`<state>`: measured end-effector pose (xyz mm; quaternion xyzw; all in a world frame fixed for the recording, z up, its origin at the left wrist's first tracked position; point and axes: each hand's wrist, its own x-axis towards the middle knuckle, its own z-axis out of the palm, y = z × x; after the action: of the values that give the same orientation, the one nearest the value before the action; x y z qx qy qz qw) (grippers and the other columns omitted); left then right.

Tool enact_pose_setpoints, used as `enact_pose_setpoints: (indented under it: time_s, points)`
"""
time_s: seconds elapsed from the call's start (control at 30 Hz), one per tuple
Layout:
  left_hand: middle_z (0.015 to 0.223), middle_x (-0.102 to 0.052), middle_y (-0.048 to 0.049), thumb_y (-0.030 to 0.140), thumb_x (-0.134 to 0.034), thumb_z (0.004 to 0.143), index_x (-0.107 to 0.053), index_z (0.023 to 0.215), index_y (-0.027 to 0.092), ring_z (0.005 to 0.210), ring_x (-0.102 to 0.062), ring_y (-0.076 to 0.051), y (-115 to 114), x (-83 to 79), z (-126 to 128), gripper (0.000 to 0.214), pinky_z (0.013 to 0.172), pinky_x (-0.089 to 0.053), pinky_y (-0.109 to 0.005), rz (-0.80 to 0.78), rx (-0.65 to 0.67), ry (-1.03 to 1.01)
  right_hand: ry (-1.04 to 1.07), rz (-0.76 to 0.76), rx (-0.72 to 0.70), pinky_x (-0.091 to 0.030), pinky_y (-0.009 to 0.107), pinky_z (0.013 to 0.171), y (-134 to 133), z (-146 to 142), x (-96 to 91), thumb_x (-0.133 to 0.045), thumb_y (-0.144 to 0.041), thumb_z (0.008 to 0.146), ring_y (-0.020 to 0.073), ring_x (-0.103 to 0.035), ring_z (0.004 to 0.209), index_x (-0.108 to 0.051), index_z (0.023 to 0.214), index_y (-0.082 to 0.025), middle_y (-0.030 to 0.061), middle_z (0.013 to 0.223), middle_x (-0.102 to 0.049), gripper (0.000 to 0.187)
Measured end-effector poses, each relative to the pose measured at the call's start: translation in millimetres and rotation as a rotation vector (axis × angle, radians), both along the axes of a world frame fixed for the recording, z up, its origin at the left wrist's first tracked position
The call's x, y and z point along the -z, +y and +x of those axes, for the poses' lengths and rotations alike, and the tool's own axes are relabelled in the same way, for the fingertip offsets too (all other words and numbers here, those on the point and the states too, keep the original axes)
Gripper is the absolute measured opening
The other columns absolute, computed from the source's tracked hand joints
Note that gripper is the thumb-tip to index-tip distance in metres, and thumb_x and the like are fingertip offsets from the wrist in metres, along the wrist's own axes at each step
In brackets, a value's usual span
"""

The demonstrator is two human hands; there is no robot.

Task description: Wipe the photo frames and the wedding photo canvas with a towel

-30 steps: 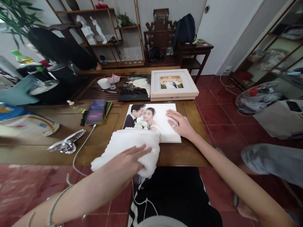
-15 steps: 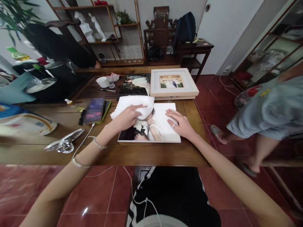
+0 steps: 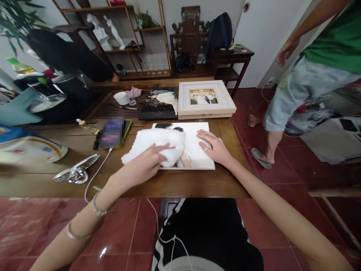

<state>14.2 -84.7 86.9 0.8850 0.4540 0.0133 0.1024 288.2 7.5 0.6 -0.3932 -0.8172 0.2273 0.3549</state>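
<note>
Firstly, one left hand (image 3: 148,161), laid over a white cloth (image 3: 153,140); fingers slightly apart, whether any pinch the cloth cannot be told. One photo panel (image 3: 199,161), flat on the wooden table (image 3: 197,184), partly under the cloth. One right hand (image 3: 216,149), fingers spread, resting on the panel's right side. Step in hand, seemingly: wiping the panel; the next stroke would call for even pressure, panel braced. Beyond: one dark photo (image 3: 159,104), beside one framed picture (image 3: 204,96).

looks like home — carved chair (image 3: 190,34), display shelf (image 3: 96,8) with statuettes (image 3: 102,37), red tile floor (image 3: 299,165)
</note>
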Motion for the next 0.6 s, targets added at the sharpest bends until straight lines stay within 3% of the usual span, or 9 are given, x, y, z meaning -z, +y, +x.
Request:
enact_pose_setpoints:
  time_s: [0.17,0.3,0.47,0.53,0.6]
  points:
    - [0.148,-0.052,-0.0032,-0.003,-0.044,0.082,-0.069,0.082,0.020,0.136,-0.049,-0.020,-58,-13.0,2,0.034,0.118,-0.037,-0.040,-0.033,0.051,-0.065,-0.001,0.005,-0.002,-0.039,0.047,0.116,0,0,0.3,-0.054,-0.027,0.091,0.0236,-0.052,0.134,-0.070,0.118,-0.023,0.0083,0.133,-0.065,0.032]
    - [0.149,-0.050,0.0034,-0.004,-0.043,0.082,-0.068,0.079,0.023,0.139,-0.046,-0.016,-77,-13.8,-3,0.036,0.116,-0.039,-0.032,-0.051,0.107,-0.135,0.005,0.008,-0.005,-0.039,0.048,0.116,0,-1,0.6,-0.054,-0.026,0.091,0.0244,-0.052,0.134,-0.070,0.118,-0.022,0.0094,0.133,-0.065,0.032]
    - [0.151,-0.048,-0.0006,-0.002,-0.038,0.084,-0.066,0.082,0.020,0.134,-0.050,-0.017,-60,-11.9,-9,0.036,0.111,-0.043,-0.032,-0.092,0.097,-0.133,0.002,0.017,-0.005,-0.040,0.048,0.115,1,0,0.8,-0.055,-0.027,0.091,0.0240,-0.053,0.133,-0.070,0.117,-0.021,0.0097,0.133,-0.065,0.031]
    - [0.147,-0.052,-0.0029,0.001,-0.039,0.084,-0.066,0.080,0.020,0.126,-0.057,-0.019,-41,-10.8,-12,0.033,0.107,-0.046,-0.034,-0.093,0.033,-0.089,-0.001,0.021,-0.004,-0.040,0.048,0.115,1,0,0.7,-0.054,-0.027,0.091,0.0241,-0.053,0.133,-0.070,0.118,-0.021,0.0104,0.133,-0.065,0.031]
    - [0.130,-0.065,-0.0060,0.004,-0.041,0.083,-0.066,0.078,0.019,0.112,-0.064,-0.021,-14,-8.1,-17,0.030,0.100,-0.049,-0.035,-0.053,-0.020,-0.060,-0.003,0.023,-0.002,-0.040,0.049,0.115,1,0,0.8,-0.054,-0.027,0.091,0.0243,-0.053,0.133,-0.070,0.118,-0.021,0.0104,0.133,-0.065,0.031]
